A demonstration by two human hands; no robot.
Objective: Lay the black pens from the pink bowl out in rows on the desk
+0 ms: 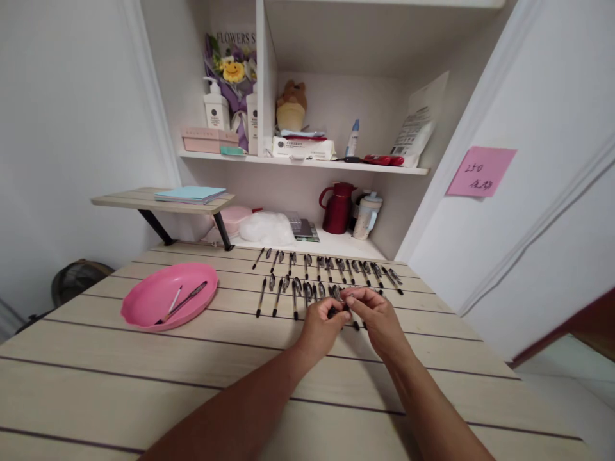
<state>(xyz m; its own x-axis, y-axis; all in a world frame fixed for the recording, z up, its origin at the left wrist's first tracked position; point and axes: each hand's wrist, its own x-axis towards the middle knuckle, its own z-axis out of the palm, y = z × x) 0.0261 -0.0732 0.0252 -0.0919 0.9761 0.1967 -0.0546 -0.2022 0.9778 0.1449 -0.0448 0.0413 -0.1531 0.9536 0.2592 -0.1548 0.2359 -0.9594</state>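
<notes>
My left hand (323,326) is closed, its thumb and fingers pinching a small black pen piece (332,312). Close against it, my right hand (379,317) is pinched at the same spot, its fingertips over what looks like part of the same pen. Most of the held piece is hidden by the fingers. Both hands are over the front row of black pens, where a pen (261,298) lies at the left end with a cap (271,282) beside it. Behind runs a second row of pens, including one (392,282) at its right end.
A pink tray (139,294) on the left holds a pen (185,301) and a thin white stick (175,298). Behind it, a small raised shelf (120,200) bears light-blue papers (190,194). At the back stand a red jug (337,211) and a tumbler (367,218).
</notes>
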